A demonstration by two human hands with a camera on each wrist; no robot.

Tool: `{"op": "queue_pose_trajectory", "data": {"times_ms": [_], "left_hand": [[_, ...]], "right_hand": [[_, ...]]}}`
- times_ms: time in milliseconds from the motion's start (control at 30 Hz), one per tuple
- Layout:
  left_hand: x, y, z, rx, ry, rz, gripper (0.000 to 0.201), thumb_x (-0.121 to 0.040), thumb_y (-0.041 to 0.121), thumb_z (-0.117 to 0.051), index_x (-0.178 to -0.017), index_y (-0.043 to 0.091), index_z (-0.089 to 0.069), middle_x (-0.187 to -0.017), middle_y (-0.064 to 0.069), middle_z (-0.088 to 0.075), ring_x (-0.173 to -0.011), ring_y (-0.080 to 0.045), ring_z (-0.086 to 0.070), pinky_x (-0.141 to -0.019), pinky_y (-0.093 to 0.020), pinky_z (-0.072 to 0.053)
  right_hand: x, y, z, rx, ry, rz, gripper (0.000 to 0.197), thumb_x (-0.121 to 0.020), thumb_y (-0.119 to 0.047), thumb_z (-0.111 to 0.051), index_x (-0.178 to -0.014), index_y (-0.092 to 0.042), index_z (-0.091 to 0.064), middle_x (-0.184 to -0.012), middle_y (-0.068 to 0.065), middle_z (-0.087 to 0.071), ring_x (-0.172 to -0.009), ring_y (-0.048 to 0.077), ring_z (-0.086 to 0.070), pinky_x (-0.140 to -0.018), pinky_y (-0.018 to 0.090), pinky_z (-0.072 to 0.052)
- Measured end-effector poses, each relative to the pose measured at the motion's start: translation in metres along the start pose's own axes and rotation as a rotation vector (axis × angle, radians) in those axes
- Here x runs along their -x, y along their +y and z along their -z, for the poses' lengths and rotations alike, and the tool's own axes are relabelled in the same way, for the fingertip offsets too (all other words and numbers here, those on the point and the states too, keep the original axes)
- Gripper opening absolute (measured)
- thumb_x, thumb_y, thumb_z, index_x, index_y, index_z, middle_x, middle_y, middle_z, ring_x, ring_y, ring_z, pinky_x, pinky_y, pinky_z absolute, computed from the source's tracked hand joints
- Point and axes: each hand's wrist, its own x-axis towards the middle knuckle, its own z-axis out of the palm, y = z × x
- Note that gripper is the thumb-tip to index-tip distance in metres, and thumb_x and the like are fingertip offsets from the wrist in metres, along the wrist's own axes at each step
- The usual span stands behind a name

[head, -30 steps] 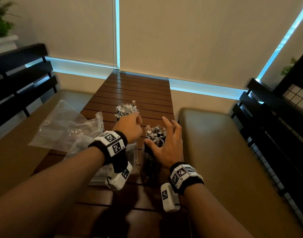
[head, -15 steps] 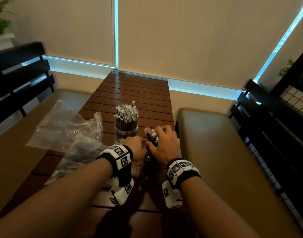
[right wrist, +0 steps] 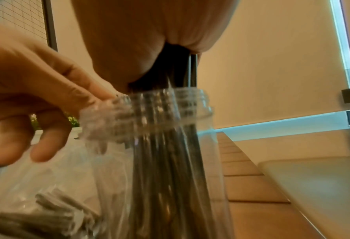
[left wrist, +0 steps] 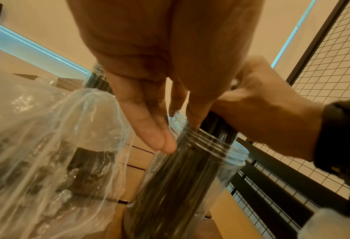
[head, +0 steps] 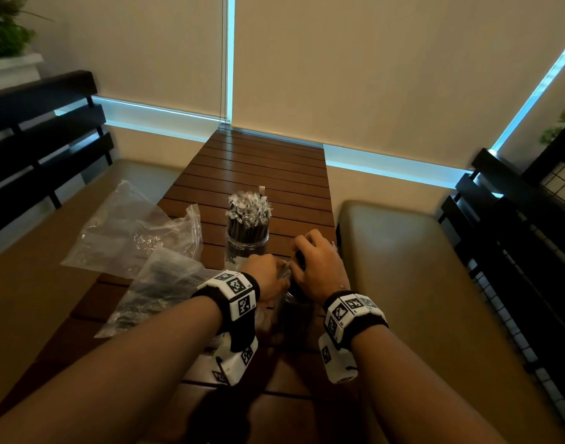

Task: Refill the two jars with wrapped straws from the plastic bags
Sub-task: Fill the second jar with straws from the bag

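Two jars on the slatted table (head: pixel 262 168): far jar (head: pixel 246 241) upright near the middle, packed with dark straws (head: pixel 247 230), crinkled wrapper ends fanned above the rim; near jar (left wrist: pixel 182 174) just in front of it and to the right, mostly hidden behind both hands in the head view, clear with a threaded neck, dark straws inside. Right hand (head: pixel 318 265) curled round a bundle (right wrist: pixel 180 67) of dark straws above the near jar's mouth, lower ends already down inside the jar, gripped from the top. Left hand (head: pixel 265 277) beside it, fingers (left wrist: pixel 149 129) fairly straight and relaxed, tips resting against the jar's threaded neck, nothing clasped; in the right wrist view, one fingertip touching the rim, the others hanging loosely below. Two clear plastic bags to the left: first bag (head: pixel 130 229) lying flat, partly over the table's left edge, a few wrapper scraps showing through; second bag (head: pixel 159 293) nearer, crumpled, some dark straws left inside, close against the near jar's left side. Tan cushioned benches (head: pixel 419 270) on either side of the table, black slatted backrests (head: pixel 44 129) behind them, pale roller blinds (head: pixel 371 75) across the far wall.
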Motion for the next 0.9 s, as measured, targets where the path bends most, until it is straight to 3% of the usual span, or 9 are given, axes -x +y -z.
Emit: {"op": "queue_pose_trajectory", "data": {"times_ms": [133, 233, 333, 433, 533, 633, 700, 767, 900], "left_hand": [[-0.004, -0.001, -0.004, -0.017, 0.03, -0.021, 0.041, -0.095, 0.039, -0.055, -0.132, 0.022, -0.058, -0.122, -0.008, -0.066, -0.108, -0.026, -0.063, -0.091, -0.037, -0.052], [-0.005, -0.004, -0.006, -0.073, 0.064, -0.012, 0.041, -0.091, 0.047, -0.056, -0.12, 0.02, -0.063, -0.112, -0.007, -0.069, -0.101, -0.026, -0.065, -0.086, -0.04, -0.055], [-0.001, -0.018, -0.004, -0.204, 0.217, 0.018, 0.039, -0.086, 0.057, -0.054, -0.103, 0.022, -0.06, -0.102, -0.003, -0.065, -0.092, -0.026, -0.065, -0.077, -0.041, -0.056], [0.007, -0.043, -0.001, -0.357, 0.287, 0.095, 0.058, -0.079, 0.063, -0.063, -0.117, 0.021, -0.049, -0.118, -0.004, -0.053, -0.098, -0.025, -0.063, -0.079, -0.039, -0.054], [0.013, -0.064, -0.001, -0.428, 0.223, 0.184, 0.074, -0.07, 0.06, -0.074, -0.123, 0.018, -0.041, -0.122, -0.006, -0.046, -0.101, -0.026, -0.061, -0.079, -0.039, -0.054], [0.018, -0.073, -0.005, -0.454, 0.161, 0.219, 0.05, -0.082, 0.039, -0.069, -0.118, 0.014, -0.046, -0.118, -0.008, -0.055, -0.101, -0.028, -0.062, -0.081, -0.039, -0.053], [0.019, -0.075, -0.001, -0.386, 0.16, 0.221, 0.033, -0.086, 0.03, -0.063, -0.112, 0.014, -0.052, -0.112, -0.009, -0.062, -0.098, -0.028, -0.064, -0.079, -0.037, -0.053], [0.022, -0.077, 0.009, -0.259, 0.188, 0.228, 0.02, -0.087, 0.028, -0.061, -0.103, 0.016, -0.056, -0.104, -0.008, -0.065, -0.091, -0.027, -0.064, -0.071, -0.035, -0.051], [0.035, -0.08, 0.031, -0.142, 0.265, 0.169, 0.009, -0.086, 0.022, -0.06, -0.086, 0.017, -0.053, -0.093, -0.009, -0.064, -0.083, -0.028, -0.06, -0.067, -0.034, -0.047]], "right_hand": [[0.012, 0.006, -0.008, 0.047, 0.014, -0.003, 0.014, -0.089, -0.026, -0.054, -0.098, -0.017, -0.061, -0.096, -0.001, -0.058, -0.082, 0.019, -0.053, -0.068, 0.036, -0.051], [0.009, 0.004, -0.002, 0.086, -0.04, -0.014, 0.02, -0.092, -0.034, -0.049, -0.104, -0.022, -0.06, -0.104, -0.004, -0.059, -0.094, 0.019, -0.055, -0.087, 0.044, -0.048], [0.006, -0.001, 0.006, 0.165, -0.097, -0.056, 0.042, -0.091, -0.057, -0.041, -0.121, -0.032, -0.055, -0.132, -0.003, -0.052, -0.129, 0.023, -0.042, -0.112, 0.055, -0.024], [0.005, -0.012, 0.014, 0.163, 0.012, -0.091, 0.052, -0.085, -0.067, -0.043, -0.124, -0.035, -0.055, -0.141, -0.001, -0.047, -0.14, 0.027, -0.03, -0.115, 0.06, -0.013], [-0.004, -0.027, 0.02, 0.154, 0.138, -0.031, 0.042, -0.083, -0.061, -0.051, -0.11, -0.031, -0.064, -0.128, -0.003, -0.055, -0.129, 0.024, -0.041, -0.111, 0.056, -0.022], [-0.01, -0.049, 0.023, 0.096, 0.194, 0.131, 0.02, -0.086, -0.042, -0.056, -0.089, -0.024, -0.064, -0.095, -0.005, -0.06, -0.091, 0.015, -0.05, -0.085, 0.04, -0.042], [-0.011, -0.066, 0.021, 0.045, 0.085, 0.232, 0.015, -0.089, -0.031, -0.055, -0.083, -0.019, -0.062, -0.082, -0.004, -0.057, -0.074, 0.01, -0.045, -0.069, 0.03, -0.042], [-0.01, -0.082, 0.012, 0.028, -0.186, 0.25, 0.015, -0.092, -0.026, -0.055, -0.086, -0.016, -0.063, -0.083, -0.001, -0.058, -0.07, 0.013, -0.053, -0.064, 0.029, -0.048], [-0.008, -0.103, -0.019, -0.045, -0.602, 0.124, 0.015, -0.088, -0.006, -0.059, -0.102, -0.005, -0.065, -0.105, 0.011, -0.066, -0.093, 0.028, -0.064, -0.079, 0.035, -0.053]]}}
